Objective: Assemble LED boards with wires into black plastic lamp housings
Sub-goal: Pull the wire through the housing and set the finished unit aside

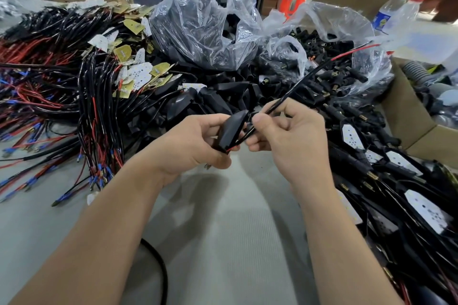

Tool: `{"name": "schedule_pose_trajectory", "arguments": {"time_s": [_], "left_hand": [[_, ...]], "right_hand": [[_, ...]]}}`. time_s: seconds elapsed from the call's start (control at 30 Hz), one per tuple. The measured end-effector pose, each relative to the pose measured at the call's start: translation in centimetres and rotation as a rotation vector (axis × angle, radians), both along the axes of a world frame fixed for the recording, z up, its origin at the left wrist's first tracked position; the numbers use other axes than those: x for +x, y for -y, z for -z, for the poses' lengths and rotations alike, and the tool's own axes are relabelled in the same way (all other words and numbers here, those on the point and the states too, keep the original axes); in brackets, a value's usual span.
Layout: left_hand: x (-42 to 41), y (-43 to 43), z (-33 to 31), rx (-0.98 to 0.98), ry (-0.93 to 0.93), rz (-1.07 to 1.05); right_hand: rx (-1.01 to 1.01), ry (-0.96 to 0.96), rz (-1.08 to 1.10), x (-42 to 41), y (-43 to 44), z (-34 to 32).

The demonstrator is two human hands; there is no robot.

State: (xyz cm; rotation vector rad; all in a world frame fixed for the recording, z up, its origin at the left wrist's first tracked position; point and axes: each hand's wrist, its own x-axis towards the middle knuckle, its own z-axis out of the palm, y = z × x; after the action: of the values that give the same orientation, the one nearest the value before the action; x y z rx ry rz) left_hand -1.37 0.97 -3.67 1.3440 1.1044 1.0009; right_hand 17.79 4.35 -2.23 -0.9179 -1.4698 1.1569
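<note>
ok, l hand [190, 146] grips glossy blk housing [230, 129], r hand [292, 138] pinches blk wire [297, 86].

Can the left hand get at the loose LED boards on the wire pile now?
Probably not yet: the left hand grips a black housing, though nothing stands between it and the LED boards.

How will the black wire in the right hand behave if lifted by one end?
Probably semi-stiff: the wire juts nearly straight from the right hand unsupported. Likely light: a fingertip pinch holds it. Glossy sheath may slip.
</note>
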Motion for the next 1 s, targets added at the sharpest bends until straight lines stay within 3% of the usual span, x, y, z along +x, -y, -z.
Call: {"name": "schedule_pose_trajectory", "arguments": {"time_s": [0.2,0.33,0.5,0.6,0.73,0.8,1.0], "left_hand": [[0.4,0.2,-0.2,-0.065,0.155,0.111],[1.1,0.3,-0.4,-0.107,0.201,0.202],[1.0,0.2,-0.3,-0.121,0.266,0.099],[1.3,0.1,-0.3,-0.157,0.385,0.098],[1.4,-0.5,-0.4,-0.192,0.587,-0.044],[1.5,-0.8,-0.4,-0.17,0.681,-0.092],[1.8,-1.2,-0.5,-0.056,0.831,-0.284]], "right_hand": [[0.043,0.221,-0.053,-0.1,0.0,0.0],[-0.028,0.144,-0.046,0.0,0.0,0.0],[-0.011,0.493,-0.204,0.1,0.2,-0.2],[-0.017,0.497,-0.214,0.7,0.4,-0.8],[0.141,0.394,0.138,-0.8,1.1,-0.6],[0.125,0.277,0.218,-1.9,1.7,-0.5],[-0.049,0.314,-0.013,-2.3,2.2,-0.2]]}}
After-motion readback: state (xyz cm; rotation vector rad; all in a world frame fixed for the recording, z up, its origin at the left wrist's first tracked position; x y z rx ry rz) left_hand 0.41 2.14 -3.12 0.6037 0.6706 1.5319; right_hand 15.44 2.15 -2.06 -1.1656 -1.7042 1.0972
